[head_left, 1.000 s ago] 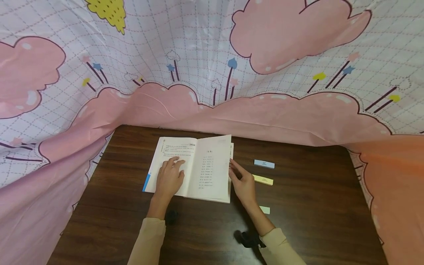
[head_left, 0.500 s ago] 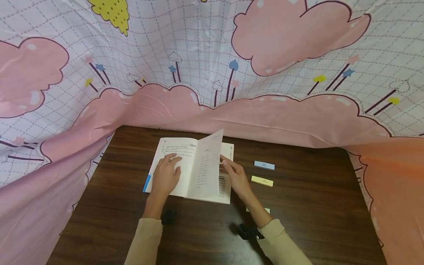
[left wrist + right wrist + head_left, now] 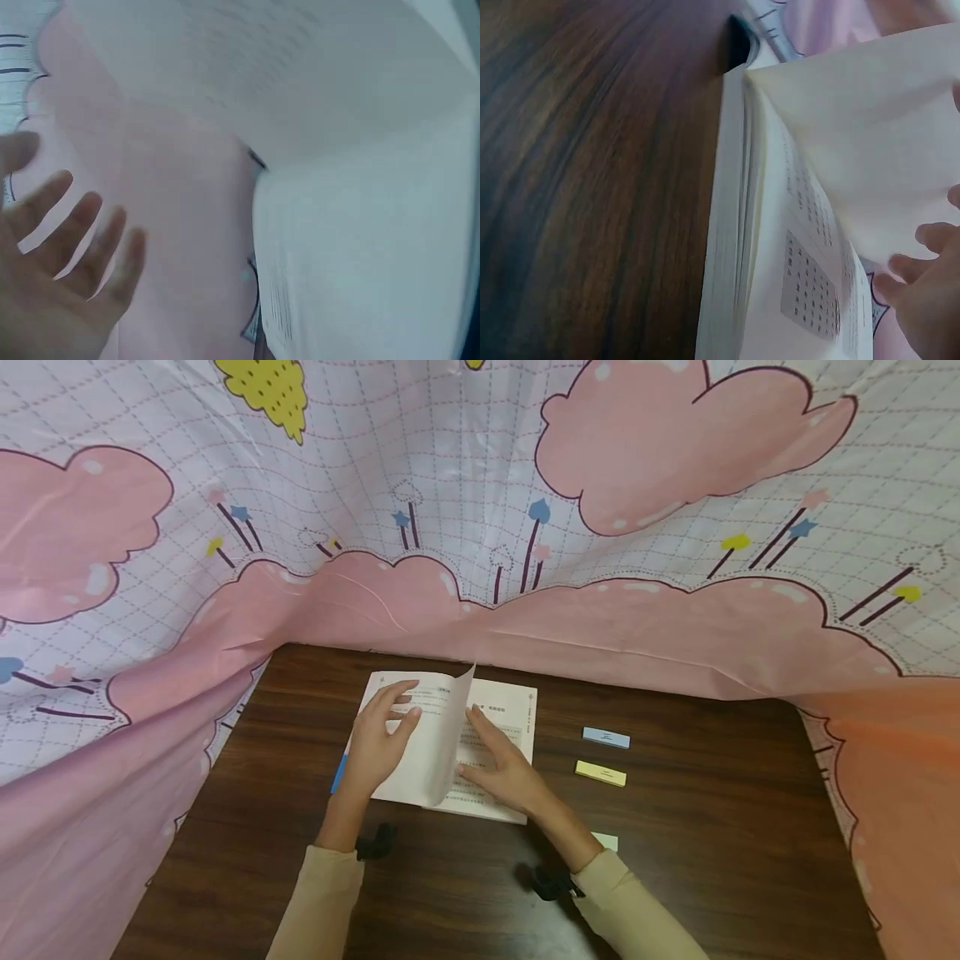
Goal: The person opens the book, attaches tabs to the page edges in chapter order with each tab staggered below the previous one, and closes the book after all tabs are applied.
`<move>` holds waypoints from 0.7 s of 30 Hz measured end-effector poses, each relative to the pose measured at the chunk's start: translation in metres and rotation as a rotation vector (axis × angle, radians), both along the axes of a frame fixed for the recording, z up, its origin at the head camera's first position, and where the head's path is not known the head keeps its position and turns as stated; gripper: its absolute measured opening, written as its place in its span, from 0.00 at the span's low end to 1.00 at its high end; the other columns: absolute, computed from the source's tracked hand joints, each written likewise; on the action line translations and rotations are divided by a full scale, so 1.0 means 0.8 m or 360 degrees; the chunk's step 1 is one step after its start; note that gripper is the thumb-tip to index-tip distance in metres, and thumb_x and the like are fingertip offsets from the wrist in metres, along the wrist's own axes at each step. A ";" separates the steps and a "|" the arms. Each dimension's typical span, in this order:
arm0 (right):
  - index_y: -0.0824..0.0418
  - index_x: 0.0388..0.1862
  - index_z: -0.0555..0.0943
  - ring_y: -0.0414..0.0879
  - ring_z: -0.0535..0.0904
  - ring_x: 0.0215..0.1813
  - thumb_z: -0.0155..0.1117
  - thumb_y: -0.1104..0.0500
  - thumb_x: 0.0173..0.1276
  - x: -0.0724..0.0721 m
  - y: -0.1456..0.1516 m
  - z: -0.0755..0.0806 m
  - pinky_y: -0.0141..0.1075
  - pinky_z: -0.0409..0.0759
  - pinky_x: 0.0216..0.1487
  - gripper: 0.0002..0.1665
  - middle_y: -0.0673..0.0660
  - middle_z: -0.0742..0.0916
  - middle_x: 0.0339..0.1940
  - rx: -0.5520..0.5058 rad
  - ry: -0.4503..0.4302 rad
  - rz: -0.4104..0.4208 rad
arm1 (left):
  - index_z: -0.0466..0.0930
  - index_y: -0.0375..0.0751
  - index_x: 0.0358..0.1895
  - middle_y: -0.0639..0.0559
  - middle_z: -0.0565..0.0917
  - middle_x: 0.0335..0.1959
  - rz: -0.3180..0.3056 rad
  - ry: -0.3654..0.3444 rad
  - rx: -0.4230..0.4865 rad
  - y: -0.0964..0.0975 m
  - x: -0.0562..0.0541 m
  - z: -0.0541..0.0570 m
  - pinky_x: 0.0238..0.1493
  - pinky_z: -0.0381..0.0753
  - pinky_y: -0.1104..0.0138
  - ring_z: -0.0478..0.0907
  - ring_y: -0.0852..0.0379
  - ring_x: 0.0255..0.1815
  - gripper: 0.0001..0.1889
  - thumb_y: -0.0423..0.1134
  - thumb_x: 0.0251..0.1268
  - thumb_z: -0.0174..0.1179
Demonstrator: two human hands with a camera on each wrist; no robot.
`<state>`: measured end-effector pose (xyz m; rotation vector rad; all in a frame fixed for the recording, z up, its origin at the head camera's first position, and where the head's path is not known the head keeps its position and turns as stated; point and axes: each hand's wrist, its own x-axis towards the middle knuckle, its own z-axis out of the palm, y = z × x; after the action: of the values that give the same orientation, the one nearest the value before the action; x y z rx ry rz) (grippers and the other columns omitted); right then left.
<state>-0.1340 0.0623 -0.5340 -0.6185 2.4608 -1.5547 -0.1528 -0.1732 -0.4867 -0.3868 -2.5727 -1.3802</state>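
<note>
Two hands, fingers apart, neither gripping: left hand (image 3: 378, 739) over the left half of the open book (image 3: 411, 768), right hand (image 3: 510, 774) over its right half. Raised page (image 3: 451, 747) stands between them, long axis near-to-far along the spine. Right hand is closer, just right of it; contact unclear. Right wrist view adds what head view hides: stacked sheet edges (image 3: 731, 210). Left wrist view: left fingers spread against the far curtain (image 3: 600, 627).
</note>
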 end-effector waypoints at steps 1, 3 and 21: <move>0.41 0.82 0.50 0.54 0.48 0.81 0.69 0.41 0.66 -0.002 -0.003 -0.001 0.58 0.51 0.75 0.53 0.53 0.55 0.82 0.0065 0.0056 0.0034 | 0.69 0.45 0.70 0.46 0.72 0.68 -0.0069 -0.0057 0.0102 0.000 -0.001 0.003 0.57 0.77 0.48 0.74 0.40 0.63 0.24 0.42 0.74 0.58; 0.43 0.82 0.49 0.58 0.47 0.81 0.71 0.38 0.61 -0.004 -0.009 -0.003 0.61 0.50 0.75 0.58 0.56 0.54 0.82 0.0153 0.0145 0.0081 | 0.67 0.45 0.72 0.46 0.70 0.70 -0.0168 -0.0167 0.0244 0.000 -0.002 0.008 0.61 0.75 0.45 0.72 0.38 0.65 0.25 0.43 0.76 0.55; 0.52 0.82 0.53 0.62 0.53 0.79 0.67 0.38 0.65 -0.010 -0.033 -0.012 0.57 0.47 0.77 0.54 0.59 0.59 0.81 0.0402 0.0406 0.0200 | 0.70 0.37 0.69 0.37 0.72 0.67 -0.0121 -0.0112 0.0223 -0.013 0.007 0.030 0.57 0.76 0.41 0.74 0.32 0.61 0.28 0.28 0.66 0.63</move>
<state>-0.1420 0.0360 -0.5436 -0.9540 2.6796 -1.1568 -0.1472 -0.1838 -0.4627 -0.4239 -2.5204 -1.6168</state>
